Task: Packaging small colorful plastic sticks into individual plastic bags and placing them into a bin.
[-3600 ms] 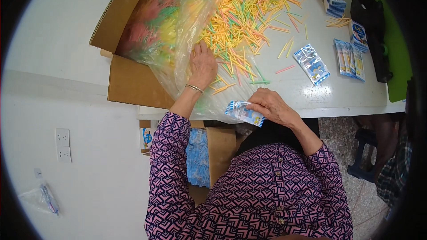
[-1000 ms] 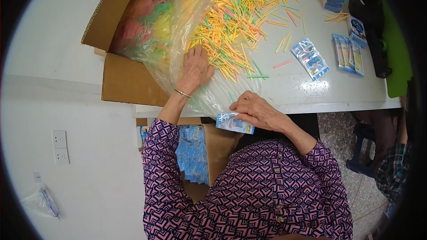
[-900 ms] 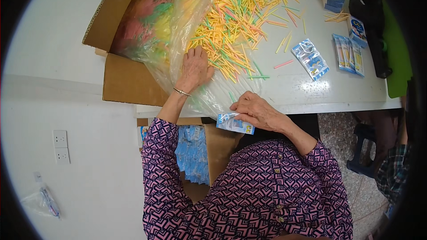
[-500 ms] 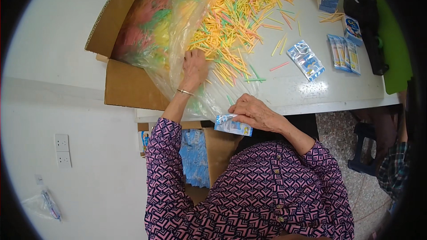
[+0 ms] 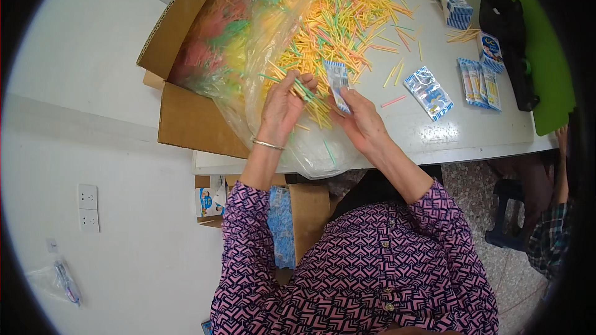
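Observation:
My left hand (image 5: 282, 111), a bangle at its wrist, is closed around a small bunch of thin coloured sticks (image 5: 304, 92), mostly yellow and green. Just to its right, my right hand (image 5: 365, 123) grips a blue-and-white sachet (image 5: 336, 79) upright between thumb and fingers. Whether the sachet's end is open I cannot tell. Beyond both hands spreads a large heap of sticks (image 5: 354, 31) in yellow, orange, green and pink. It spills from a clear plastic bag (image 5: 254, 62) that lines a cardboard box (image 5: 198, 121) at the left.
A flat sachet (image 5: 429, 94) and a group of filled sachets (image 5: 479, 84) lie on the white table (image 5: 410, 136). Small printed boxes (image 5: 452, 1) stand at the back right, before a green panel (image 5: 552, 56). Below the table edge, a carton holds blue packets (image 5: 281, 226). Another person's sleeve (image 5: 549, 236) shows at right.
My left hand has come up out of the heap with sticks in its fingers. My right hand has raised the sachet from the table's front edge to beside the left hand.

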`<state>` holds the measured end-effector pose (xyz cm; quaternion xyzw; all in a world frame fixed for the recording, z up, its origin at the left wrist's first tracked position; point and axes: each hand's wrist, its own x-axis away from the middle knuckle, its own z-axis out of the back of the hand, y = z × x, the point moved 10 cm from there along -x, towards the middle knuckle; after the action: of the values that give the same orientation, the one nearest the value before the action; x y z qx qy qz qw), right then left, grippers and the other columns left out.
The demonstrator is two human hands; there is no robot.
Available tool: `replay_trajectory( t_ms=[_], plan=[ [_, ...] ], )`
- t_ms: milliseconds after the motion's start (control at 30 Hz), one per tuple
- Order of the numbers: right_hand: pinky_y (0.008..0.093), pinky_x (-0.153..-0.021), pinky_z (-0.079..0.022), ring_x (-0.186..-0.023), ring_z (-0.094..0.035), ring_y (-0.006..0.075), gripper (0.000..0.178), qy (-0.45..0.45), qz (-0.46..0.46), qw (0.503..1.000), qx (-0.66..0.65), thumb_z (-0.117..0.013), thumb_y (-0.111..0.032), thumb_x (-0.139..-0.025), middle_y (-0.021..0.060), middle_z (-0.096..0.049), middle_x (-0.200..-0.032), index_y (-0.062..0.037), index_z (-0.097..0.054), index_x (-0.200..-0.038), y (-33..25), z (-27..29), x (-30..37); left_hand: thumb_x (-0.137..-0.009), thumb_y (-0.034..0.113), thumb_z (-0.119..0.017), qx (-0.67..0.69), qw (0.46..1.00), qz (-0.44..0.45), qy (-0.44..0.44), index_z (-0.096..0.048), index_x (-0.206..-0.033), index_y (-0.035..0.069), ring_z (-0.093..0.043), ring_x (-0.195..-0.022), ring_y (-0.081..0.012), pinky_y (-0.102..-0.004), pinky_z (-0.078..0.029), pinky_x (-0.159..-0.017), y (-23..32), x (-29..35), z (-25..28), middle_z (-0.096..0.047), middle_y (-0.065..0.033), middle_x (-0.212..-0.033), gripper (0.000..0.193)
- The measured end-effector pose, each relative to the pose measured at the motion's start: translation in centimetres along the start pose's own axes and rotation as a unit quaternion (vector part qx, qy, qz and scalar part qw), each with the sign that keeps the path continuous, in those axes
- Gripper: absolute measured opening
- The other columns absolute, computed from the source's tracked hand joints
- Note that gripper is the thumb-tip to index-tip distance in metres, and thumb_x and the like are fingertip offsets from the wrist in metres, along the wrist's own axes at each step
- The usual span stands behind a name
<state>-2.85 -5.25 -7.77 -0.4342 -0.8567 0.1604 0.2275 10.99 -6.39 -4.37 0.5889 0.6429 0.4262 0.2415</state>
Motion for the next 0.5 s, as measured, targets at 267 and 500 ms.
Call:
replay_trajectory(
  t_ms=[267, 500],
  plan=[
    [0.0357, -0.092, -0.042, -0.098, -0.054, 0.0172, 0.023, -0.003, -0.005, 0.989, -0.149, -0.054, -0.021, -0.094, 0.0058, -0.06, -0.102, -0.0036, -0.058, -0.109, 2.7, -0.7, -3.9, -0.09, 0.016, -0.062, 0.027, 0.991, -0.131, 0.019, -0.061, -0.102, -0.002, -0.059, -0.084, -0.0135, -0.0265, -0.048, -0.075, -2.2, 1.6, -3.0, -0.063, -0.0059, -0.093, 0.022],
    [0.0328, -0.092, -0.042, -0.1, -0.054, 0.0167, 0.023, 0.009, 0.032, 0.992, -0.123, -0.055, -0.022, -0.094, 0.0058, -0.061, -0.104, -0.003, -0.058, -0.107, 2.5, -0.3, -4.2, -0.09, 0.018, -0.063, -0.011, 0.99, -0.125, 0.057, -0.062, -0.098, 0.001, -0.057, -0.079, -0.0086, -0.0232, -0.046, -0.073, -3.1, 1.8, -2.0, -0.063, -0.0025, -0.088, 0.02]
  ],
)
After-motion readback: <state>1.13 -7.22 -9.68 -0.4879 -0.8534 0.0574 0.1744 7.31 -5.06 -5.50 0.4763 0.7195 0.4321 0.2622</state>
